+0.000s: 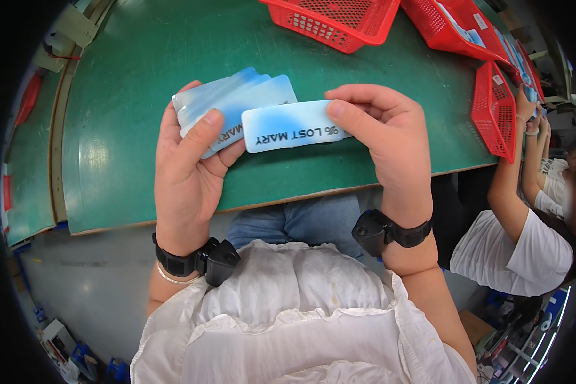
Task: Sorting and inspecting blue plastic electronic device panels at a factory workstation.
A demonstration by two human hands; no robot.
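Note:
My left hand (189, 163) is closed around a fanned stack of flat, rounded rectangular panels (256, 93), pale blue to white with dark lettering. Its thumb presses on the top face of the stack. My right hand (398, 137) pinches the right end of a similar light blue panel (291, 118) between thumb and fingers. That panel's left end overlaps the front of the stack. An edge of something pale shows beneath it, so I cannot tell whether the right hand has one panel or more. Both hands are above the green table near its front edge.
On the green table (141, 128), a red perforated basket (349, 38) stands at the far side. Another red basket (432, 29) with blue-white pieces is at the far right, and a red basket (495, 115) lies nearer. At the right edge, co-workers (518, 243) handle similar pieces.

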